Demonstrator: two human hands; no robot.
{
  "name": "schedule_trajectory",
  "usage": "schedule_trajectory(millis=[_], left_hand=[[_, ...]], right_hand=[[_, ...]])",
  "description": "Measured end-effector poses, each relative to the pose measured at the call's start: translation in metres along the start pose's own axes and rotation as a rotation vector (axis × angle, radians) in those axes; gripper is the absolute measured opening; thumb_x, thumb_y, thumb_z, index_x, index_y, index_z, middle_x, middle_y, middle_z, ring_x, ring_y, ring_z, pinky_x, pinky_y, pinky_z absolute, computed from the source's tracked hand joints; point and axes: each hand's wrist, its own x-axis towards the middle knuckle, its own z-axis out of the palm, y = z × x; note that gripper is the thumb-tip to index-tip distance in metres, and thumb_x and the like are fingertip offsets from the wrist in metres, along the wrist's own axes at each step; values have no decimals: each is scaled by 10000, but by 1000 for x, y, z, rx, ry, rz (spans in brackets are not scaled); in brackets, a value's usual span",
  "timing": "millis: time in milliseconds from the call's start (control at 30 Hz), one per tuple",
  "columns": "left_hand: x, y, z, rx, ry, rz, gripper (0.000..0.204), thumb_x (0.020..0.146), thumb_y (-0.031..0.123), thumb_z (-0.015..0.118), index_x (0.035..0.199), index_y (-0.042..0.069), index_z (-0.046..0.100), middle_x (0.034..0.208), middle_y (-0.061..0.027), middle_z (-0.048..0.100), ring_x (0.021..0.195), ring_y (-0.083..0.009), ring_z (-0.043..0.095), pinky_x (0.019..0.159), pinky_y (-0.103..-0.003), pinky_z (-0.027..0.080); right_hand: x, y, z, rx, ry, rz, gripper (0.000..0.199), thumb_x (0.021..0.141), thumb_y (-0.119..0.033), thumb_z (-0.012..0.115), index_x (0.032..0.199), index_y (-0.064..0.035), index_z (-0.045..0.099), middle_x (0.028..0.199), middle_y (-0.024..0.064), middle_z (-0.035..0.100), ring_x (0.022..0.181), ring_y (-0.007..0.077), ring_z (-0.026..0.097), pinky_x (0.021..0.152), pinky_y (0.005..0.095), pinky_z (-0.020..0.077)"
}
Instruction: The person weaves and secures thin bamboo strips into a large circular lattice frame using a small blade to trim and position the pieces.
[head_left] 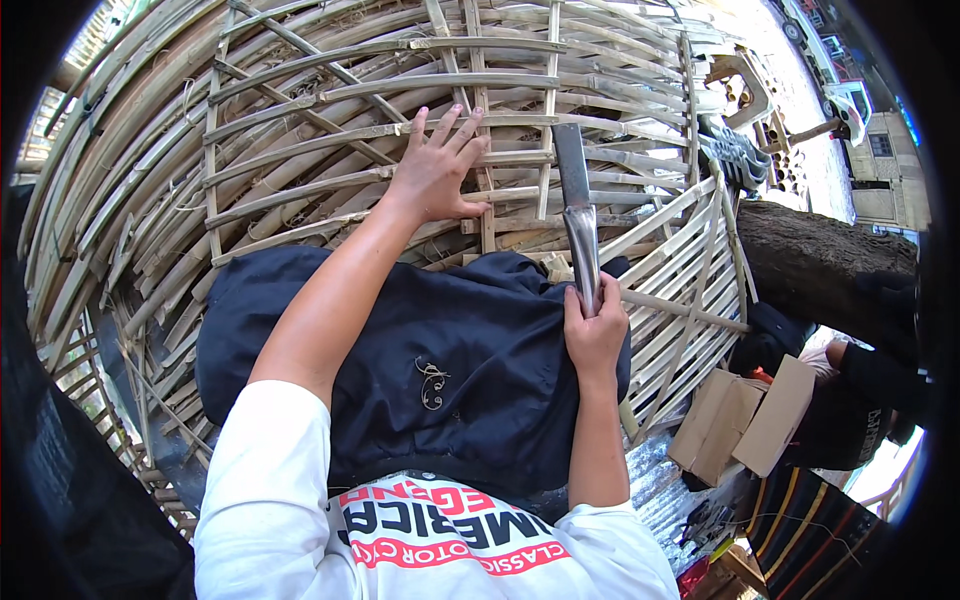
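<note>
My left hand (437,172) lies with fingers spread on a bamboo lattice panel (360,92), its fingertips near an upright slat where the strips cross. In my right hand (597,328) is a long flat-bladed knife (574,180) with a square end and a shiny metal handle. The blade points away from me, over the right part of the lattice. My right fingers wrap round the lower handle, and part of the grip is hidden by them. Dark blue cloth (400,330) covers my lap, with a few thin curled strips (432,384) on it.
Stacked split bamboo strips (130,200) lie under and left of the panel. Another slatted panel (680,300) leans at the right, near a tree trunk (820,245). A grey shoe (738,158) is at the far right. An open cardboard box (715,420) stands beside a person in dark clothes (845,420).
</note>
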Motion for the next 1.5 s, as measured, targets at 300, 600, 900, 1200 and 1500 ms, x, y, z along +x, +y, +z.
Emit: schedule_trajectory(millis=[300, 600, 900, 1200, 1500], left_hand=[[2, 4, 0, 6, 13, 7, 822, 637, 664, 780, 1284, 175, 646, 1583, -148, 381, 1493, -393, 277, 1171, -696, 122], [-1, 6, 4, 35, 23, 33, 784, 662, 655, 771, 1261, 163, 651, 1574, -150, 397, 1484, -409, 294, 1143, -741, 135], [0, 6, -5, -74, -14, 44, 465, 694, 528, 807, 929, 145, 687, 1592, -184, 351, 1503, -459, 213, 1126, -775, 78], [-9, 23, 2, -105, 18, -6, 351, 734, 453, 804, 863, 141, 709, 1618, -188, 304, 1526, -456, 129, 1136, -773, -8], [-16, 29, -7, 29, 153, 21, 290, 740, 416, 802, 880, 178, 715, 1434, -136, 535, 1460, -423, 299, 1129, -751, 146]], right_hand=[[1, -1, 0, -17, -24, -29, 304, 857, -132, 739, 1103, -6, 613, 844, 192, 708, 767, 366, 718, 689, 418, 546], [1, 1, 0, -59, -22, -47, 314, 851, -149, 747, 1102, -11, 618, 828, 187, 701, 747, 365, 708, 686, 426, 541], [2, 0, 2, -79, -65, -40, 331, 846, -167, 746, 1106, 0, 626, 836, 199, 688, 750, 384, 688, 698, 435, 536], [3, 7, -2, -54, -70, 40, 366, 829, -162, 749, 1124, 18, 628, 883, 228, 691, 813, 412, 688, 735, 453, 538], [4, -1, -2, -19, -57, 15, 364, 820, -201, 751, 1099, 2, 634, 864, 226, 692, 806, 413, 689, 737, 461, 541]])
